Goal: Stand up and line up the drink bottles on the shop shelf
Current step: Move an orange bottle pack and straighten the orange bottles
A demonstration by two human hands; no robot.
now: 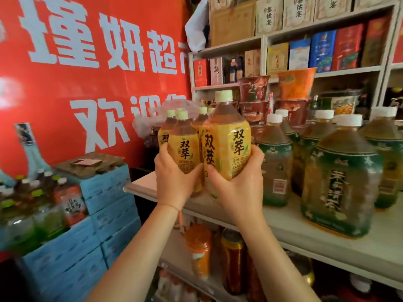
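A yellow bottle is gripped by the right hand, fingers curled round its lower body, at the shelf edge. Just left of it, a second yellow bottle is gripped by the left hand. Green bottles stand upright to the right of both grips.

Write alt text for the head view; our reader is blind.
Left hand and right hand each grip a yellow-labelled plastic tea bottle on a pale shop shelf, beside green-labelled plastic tea bottles.
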